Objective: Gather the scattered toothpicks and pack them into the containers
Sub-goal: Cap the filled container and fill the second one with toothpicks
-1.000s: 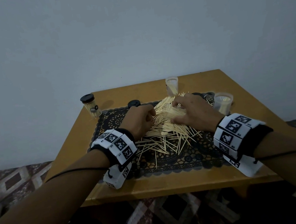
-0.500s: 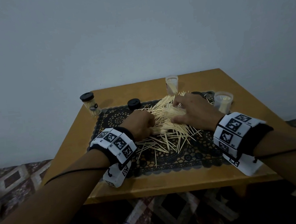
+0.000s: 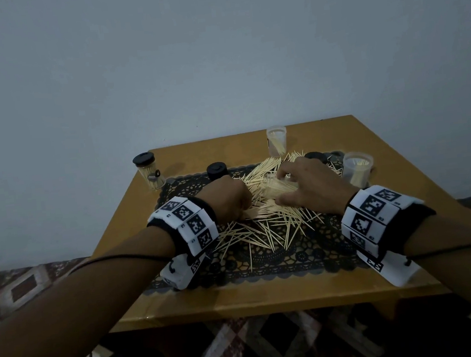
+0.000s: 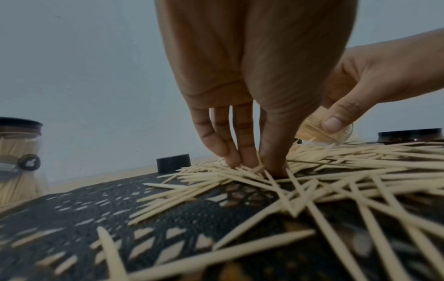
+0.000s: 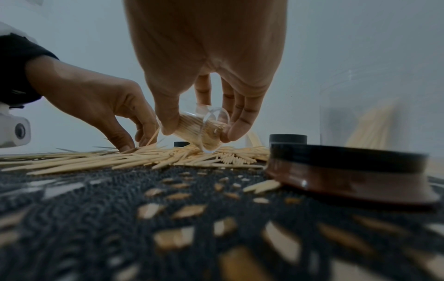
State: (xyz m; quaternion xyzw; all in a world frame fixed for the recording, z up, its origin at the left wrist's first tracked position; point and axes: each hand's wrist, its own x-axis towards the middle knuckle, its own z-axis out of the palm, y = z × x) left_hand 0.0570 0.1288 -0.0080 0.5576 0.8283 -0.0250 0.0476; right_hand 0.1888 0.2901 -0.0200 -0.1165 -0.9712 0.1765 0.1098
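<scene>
Over the mat (image 3: 266, 262), right hand (image 3: 313, 187) gripping tilted container (image 5: 201, 131), left hand (image 3: 230, 199) pinching toothpicks (image 4: 240, 171)

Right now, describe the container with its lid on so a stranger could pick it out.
On the square wooden table, look to the far left corner, off the dark lace mat. The small clear toothpick jar there wears a black lid; the other clear jars are open.
</scene>
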